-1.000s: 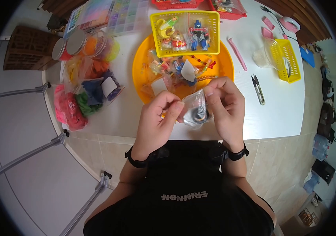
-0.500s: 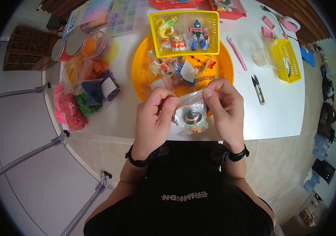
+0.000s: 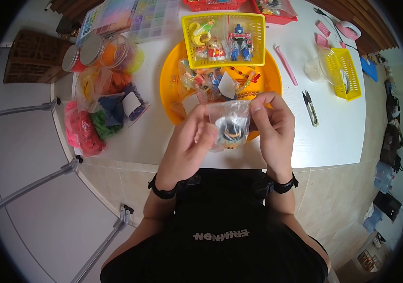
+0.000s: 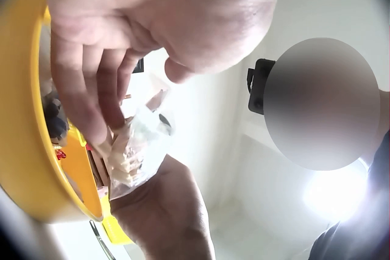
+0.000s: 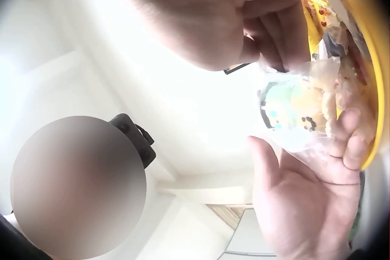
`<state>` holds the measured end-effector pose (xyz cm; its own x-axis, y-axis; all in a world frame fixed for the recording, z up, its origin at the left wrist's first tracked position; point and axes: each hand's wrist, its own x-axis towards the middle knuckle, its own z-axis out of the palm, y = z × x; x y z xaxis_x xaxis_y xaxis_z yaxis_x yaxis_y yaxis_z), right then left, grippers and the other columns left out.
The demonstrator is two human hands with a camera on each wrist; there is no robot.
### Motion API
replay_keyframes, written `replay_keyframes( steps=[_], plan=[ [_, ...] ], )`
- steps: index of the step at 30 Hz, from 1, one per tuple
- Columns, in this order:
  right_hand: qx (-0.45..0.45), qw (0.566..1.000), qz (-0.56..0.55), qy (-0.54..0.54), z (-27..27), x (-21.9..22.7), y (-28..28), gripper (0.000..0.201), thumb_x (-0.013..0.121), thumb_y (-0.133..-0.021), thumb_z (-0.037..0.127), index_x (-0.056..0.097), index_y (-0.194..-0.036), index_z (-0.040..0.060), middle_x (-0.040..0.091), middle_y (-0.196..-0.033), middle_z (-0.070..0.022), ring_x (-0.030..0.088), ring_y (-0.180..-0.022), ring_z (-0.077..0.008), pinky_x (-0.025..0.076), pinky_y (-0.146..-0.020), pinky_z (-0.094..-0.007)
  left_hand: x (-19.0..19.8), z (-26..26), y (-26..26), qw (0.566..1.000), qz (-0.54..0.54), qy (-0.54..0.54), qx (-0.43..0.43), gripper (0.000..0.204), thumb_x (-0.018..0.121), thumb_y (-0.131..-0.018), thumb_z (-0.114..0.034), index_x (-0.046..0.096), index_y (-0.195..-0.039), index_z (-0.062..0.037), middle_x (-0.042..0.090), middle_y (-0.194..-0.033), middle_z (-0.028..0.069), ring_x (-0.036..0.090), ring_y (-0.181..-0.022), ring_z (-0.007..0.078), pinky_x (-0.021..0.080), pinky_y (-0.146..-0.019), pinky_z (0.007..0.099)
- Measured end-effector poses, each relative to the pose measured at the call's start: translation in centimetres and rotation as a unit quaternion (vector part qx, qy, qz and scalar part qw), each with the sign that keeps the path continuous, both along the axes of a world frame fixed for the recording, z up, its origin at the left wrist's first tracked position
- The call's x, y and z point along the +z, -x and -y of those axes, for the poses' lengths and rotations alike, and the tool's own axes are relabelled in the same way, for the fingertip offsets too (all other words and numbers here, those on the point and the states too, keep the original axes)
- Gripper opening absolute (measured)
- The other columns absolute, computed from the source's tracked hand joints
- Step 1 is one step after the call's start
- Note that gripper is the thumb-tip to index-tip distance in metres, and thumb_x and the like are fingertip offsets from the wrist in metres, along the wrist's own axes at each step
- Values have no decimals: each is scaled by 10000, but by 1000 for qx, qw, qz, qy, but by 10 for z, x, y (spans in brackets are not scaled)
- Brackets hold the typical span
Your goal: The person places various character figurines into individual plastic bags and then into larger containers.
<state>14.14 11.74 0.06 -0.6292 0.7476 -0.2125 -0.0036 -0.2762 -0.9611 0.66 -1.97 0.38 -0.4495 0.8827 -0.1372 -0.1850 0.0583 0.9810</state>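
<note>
A small clear plastic bag [image 3: 229,109] hangs in front of my chest, over the front part of the table. Inside it is a little figurine [image 3: 232,133] with a black hat and an orange band; its light green and tan parts show in the right wrist view. My right hand [image 3: 277,139] pinches the bag's upper right corner between thumb and finger. At the other side, my left hand [image 3: 181,148] touches the bag with its fingers, the thumb standing apart from them in both wrist views. Behind the bag lies an orange round tray [image 3: 166,89] with bagged toys and bead strings.
A yellow basket [image 3: 187,56] of bagged toys sits over the tray's far side. Lidded jars [image 3: 90,51] and bags of coloured material [image 3: 84,129] are at the left. To the right lie thread snips [image 3: 311,109], a pink tool [image 3: 286,66] and a smaller yellow basket [image 3: 350,75].
The bag has turned so that the hat faces up and the figurine shows. My left thumb has come away from the bag's upper left corner; the right hand keeps its pinch.
</note>
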Motion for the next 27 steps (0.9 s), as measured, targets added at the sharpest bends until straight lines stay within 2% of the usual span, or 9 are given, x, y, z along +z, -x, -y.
replay_keyframes(
  steps=[2, 3, 6, 9, 12, 18, 21, 27],
  plan=[
    [-22, 999, -18, 22, -2, -1, 1, 124, 585, -1056, 152, 577, -1062, 28, 663, -848, -18, 635, -703, -66, 559, -654, -228, -2, -4, -11, 999, 35, -26, -17, 348, 620, -1029, -141, 501, -1313, 21, 688, -1073, 81, 680, -997, 119, 565, -808, 277],
    [-33, 999, -27, 33, -3, -1, 1, 126, 582, -1057, 156, 575, -1061, 30, 667, -858, -24, 642, -702, -72, 566, -654, -230, 2, -4, -6, 998, -16, 10, -67, 377, 652, -999, -88, 483, -1308, 45, 687, -1125, 105, 698, -1040, 145, 587, -816, 300],
    [-28, 998, -44, 33, -5, -3, 0, 126, 575, -1061, 157, 573, -1054, 32, 675, -870, -35, 665, -712, -90, 587, -672, -243, 1, -2, -7, 993, 85, 46, -67, 377, 673, -979, -52, 492, -1293, 52, 693, -1105, 113, 717, -964, 149, 602, -781, 297],
    [-29, 999, -29, 20, -6, 0, 0, 123, 566, -1063, 149, 567, -1067, 26, 680, -874, -45, 680, -727, -101, 595, -692, -250, 4, -2, -4, 988, 120, 65, -73, 351, 676, -970, -19, 505, -1268, 55, 709, -1065, 123, 733, -901, 156, 611, -770, 300],
    [0, 999, -38, 19, -8, 2, -2, 121, 560, -1065, 143, 555, -1088, 25, 683, -883, -52, 688, -745, -108, 597, -704, -253, 7, -4, -2, 988, 116, 74, -70, 330, 681, -968, -12, 518, -1246, 56, 725, -1029, 128, 739, -872, 164, 614, -766, 296],
    [11, 999, -37, 22, -7, 2, -2, 127, 566, -1060, 134, 533, -1118, 25, 676, -882, -46, 687, -764, -108, 596, -709, -253, 5, -2, -2, 987, 126, 73, -64, 333, 695, -956, -1, 525, -1235, 62, 740, -1002, 141, 745, -871, 168, 610, -762, 291],
    [13, 999, -33, 22, -7, 0, -2, 122, 567, -1057, 126, 531, -1120, 28, 663, -869, -34, 674, -753, -100, 588, -698, -248, 5, -2, -3, 990, 98, 78, -71, 325, 692, -954, 9, 527, -1229, 62, 744, -997, 146, 744, -881, 166, 609, -771, 291],
    [11, 999, -49, 3, -7, 1, -3, 110, 574, -1049, 107, 535, -1116, 29, 648, -853, -19, 659, -740, -90, 560, -688, -240, 3, -4, -8, 987, 143, 45, -58, 318, 684, -956, 17, 531, -1231, 59, 737, -1040, 142, 745, -887, 171, 614, -774, 294]
  ],
)
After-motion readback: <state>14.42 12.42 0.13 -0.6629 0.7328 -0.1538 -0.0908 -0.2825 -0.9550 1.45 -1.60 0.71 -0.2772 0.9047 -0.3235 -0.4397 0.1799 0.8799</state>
